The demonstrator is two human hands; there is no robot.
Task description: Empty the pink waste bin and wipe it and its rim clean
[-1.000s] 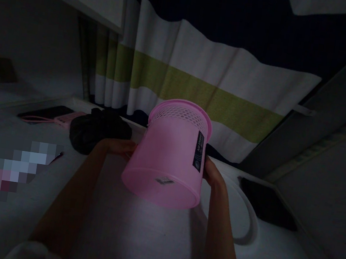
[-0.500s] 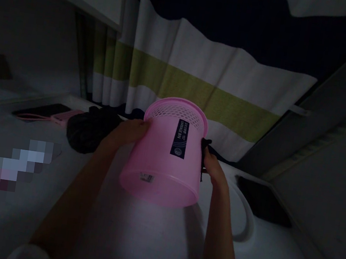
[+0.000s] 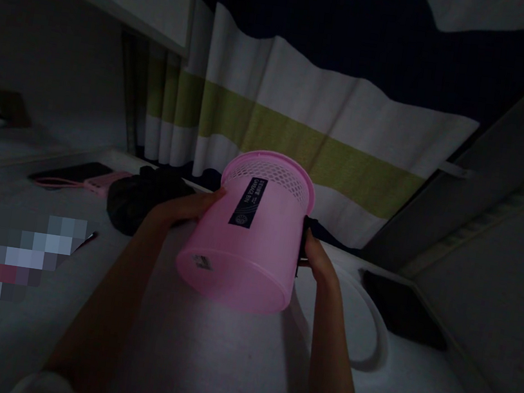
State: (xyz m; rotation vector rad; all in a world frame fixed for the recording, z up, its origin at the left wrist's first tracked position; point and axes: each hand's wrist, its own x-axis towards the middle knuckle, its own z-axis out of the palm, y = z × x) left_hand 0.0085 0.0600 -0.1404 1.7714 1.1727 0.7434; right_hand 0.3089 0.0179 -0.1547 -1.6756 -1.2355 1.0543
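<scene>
A pink garbage bin (image 3: 250,240) with a mesh band below its rim is held above the white tabletop. It tilts, with its base toward me and its mouth facing away. My left hand (image 3: 197,204) is closed on the bin's left side near the mesh. At the right side my right hand (image 3: 315,253) presses against the bin, its fingertips partly hidden. A small black thing (image 3: 306,235) shows between that hand and the bin; its kind is unclear. The dark label (image 3: 247,202) reads "GARBAGE BIN". The bin's inside is hidden.
Left of the bin lies a bunched black plastic bag (image 3: 139,199), beside a pink strapped item (image 3: 98,181) and a dark flat object (image 3: 70,171). A pale round ring (image 3: 379,350) and a black flat object (image 3: 402,307) are at right. A striped curtain (image 3: 301,124) hangs behind.
The bin has turned in my hands, so its label and base sticker have shifted left. Its base has swung slightly left. Both hands keep their hold. The view has shifted a little.
</scene>
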